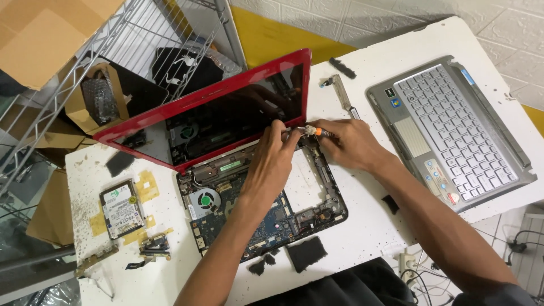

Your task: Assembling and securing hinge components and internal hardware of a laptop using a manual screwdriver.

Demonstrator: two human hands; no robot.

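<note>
A red laptop lid (204,107) stands open over its stripped base (317,212), where the blue circuit board (272,224) and a round fan (204,199) are bare. My right hand (348,144) grips a small screwdriver with an orange handle (313,131), its tip at the hinge corner of the base. Just left of it, my left hand (272,158) pinches at the same spot by the lid's lower right corner. What lies under the fingertips is hidden.
A silver keyboard cover (447,130) lies at the right. A hard drive (120,208) and small metal parts (153,246) sit at the left, black foam pieces (306,252) at the front. A metal bracket (343,93) lies behind. A wire rack (113,51) holds cardboard boxes.
</note>
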